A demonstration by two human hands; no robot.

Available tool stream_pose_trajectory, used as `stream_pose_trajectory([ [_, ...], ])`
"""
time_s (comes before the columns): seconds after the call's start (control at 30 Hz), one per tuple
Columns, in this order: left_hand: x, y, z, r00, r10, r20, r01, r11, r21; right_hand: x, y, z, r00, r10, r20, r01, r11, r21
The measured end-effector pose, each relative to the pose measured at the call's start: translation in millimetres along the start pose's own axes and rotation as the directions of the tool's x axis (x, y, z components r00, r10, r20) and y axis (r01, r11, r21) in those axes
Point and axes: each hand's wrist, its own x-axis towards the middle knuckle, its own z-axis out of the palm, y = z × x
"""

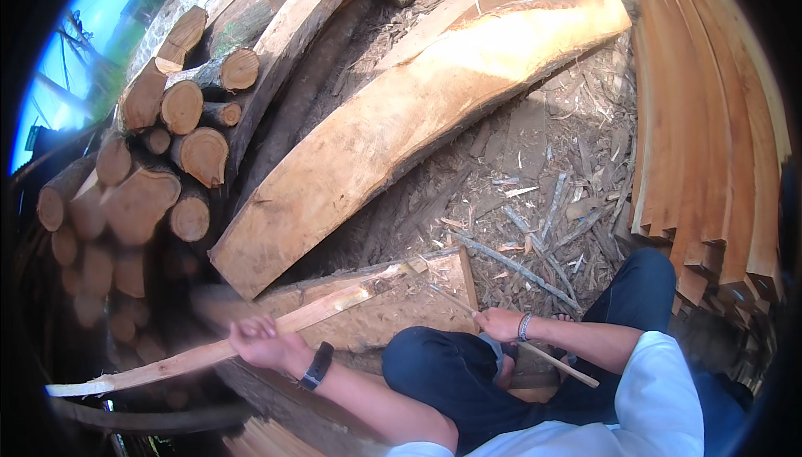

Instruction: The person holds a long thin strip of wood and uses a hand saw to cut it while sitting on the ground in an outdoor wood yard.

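Observation:
A long, pale wooden strip (pixel 334 305) slants from the lower left to a board beside my knees, its far end darker and rough. My left hand (pixel 266 345), with a dark band at the wrist, is closed around the strip's middle. In my right hand (pixel 499 324) I grip a long thin tool with a pale wooden shaft (pixel 558 361). Its narrow front end points up and left toward the strip, apart from it; what kind of tip it has cannot be made out. The board (pixel 443 311) under the strip's far end lies before my bent legs.
A big curved slab (pixel 401 139) lies across the ground ahead. Cut logs (pixel 200 156) are piled at left, and sawn planks (pixel 702 106) are stacked at right. Thin sticks (pixel 522 265) and wood chips litter the ground near my right knee.

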Motion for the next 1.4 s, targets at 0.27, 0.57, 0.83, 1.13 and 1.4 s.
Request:
stream_pose_trajectory([
  [0.27,1,-6,3,0.998,0.023,-0.066,-0.023,1.0,-0.005,-9,-7,-5,0.999,0.02,-0.028,-0.019,1.0,0.022],
  [0.57,-5,-7,15,0.946,0.093,-0.311,-0.063,0.992,0.105,-37,-47,-21,0.982,0.162,0.102,-0.165,0.986,0.031],
  [0.83,-12,-8,21,0.885,0.159,-0.437,-0.098,0.983,0.158,-34,-36,-11,0.979,0.18,0.096,-0.182,0.983,0.01],
  [1.13,-22,-8,33,0.861,0.195,-0.47,-0.11,0.973,0.201,-47,-42,-6,0.999,0.011,-0.033,-0.012,0.999,-0.041],
  [1.4,-31,-6,43,0.85,0.194,-0.49,-0.098,0.972,0.215,-49,-48,-21,0.997,0.042,0.066,-0.042,0.999,-0.004],
])
